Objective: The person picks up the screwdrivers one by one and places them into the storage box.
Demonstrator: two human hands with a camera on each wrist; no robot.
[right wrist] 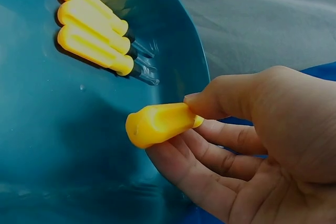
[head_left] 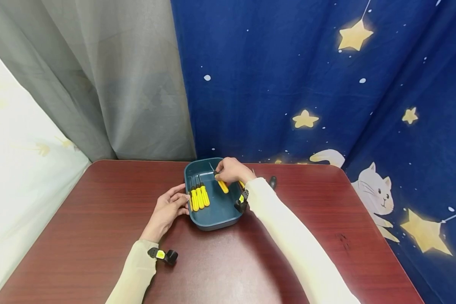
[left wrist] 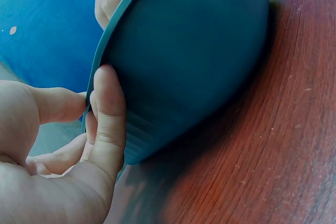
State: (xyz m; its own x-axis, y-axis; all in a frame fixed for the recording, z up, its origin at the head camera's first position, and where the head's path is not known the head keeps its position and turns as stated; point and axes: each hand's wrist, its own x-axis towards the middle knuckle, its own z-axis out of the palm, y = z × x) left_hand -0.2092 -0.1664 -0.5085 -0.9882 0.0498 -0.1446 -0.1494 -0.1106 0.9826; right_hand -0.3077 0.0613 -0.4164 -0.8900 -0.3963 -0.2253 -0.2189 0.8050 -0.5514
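A dark teal plastic tray stands on the table. My left hand grips its left rim; in the left wrist view the thumb and fingers pinch the tray wall from both sides. Inside the tray, three screwdrivers with yellow handles lie side by side along the left, shafts toward the back. Over the tray's back right part, my right hand pinches another yellow-handled screwdriver. Its handle points toward the right wrist camera, and the fingers hide its shaft there.
On the reddish-brown table, a black handle-like object lies right of the tray, partly behind my right sleeve. A bit of yellow shows beside my right wrist. Grey and blue curtains hang behind the table's back edge.
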